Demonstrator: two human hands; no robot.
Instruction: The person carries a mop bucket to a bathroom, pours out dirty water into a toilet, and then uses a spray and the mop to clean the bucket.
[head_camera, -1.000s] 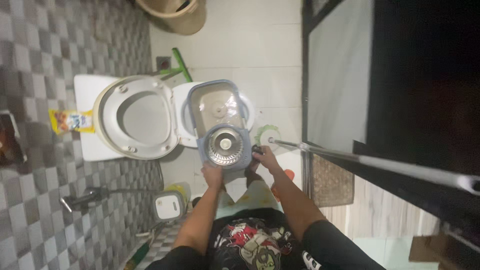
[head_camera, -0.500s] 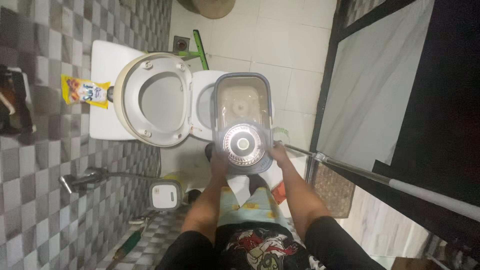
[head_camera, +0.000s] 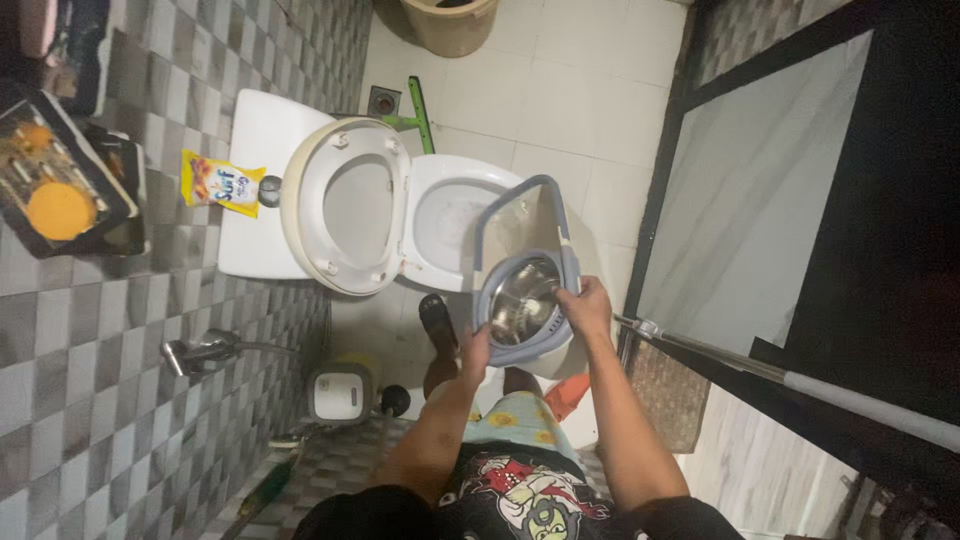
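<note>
Both hands, left hand (head_camera: 474, 352) and right hand (head_camera: 588, 305), grip the tilted mop bucket (head_camera: 525, 265) with its steel spinner basket (head_camera: 522, 297) over the open toilet bowl (head_camera: 455, 215).

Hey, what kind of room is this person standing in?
Most likely a small home bathroom: a white toilet with its seat lifted, checked wall tiles with a tap, and a mop bucket held by both hands over the bowl.

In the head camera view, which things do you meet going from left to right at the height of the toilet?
Yellow packet → raised toilet seat → toilet bowl → mop bucket held by right hand → dark door frame.
</note>
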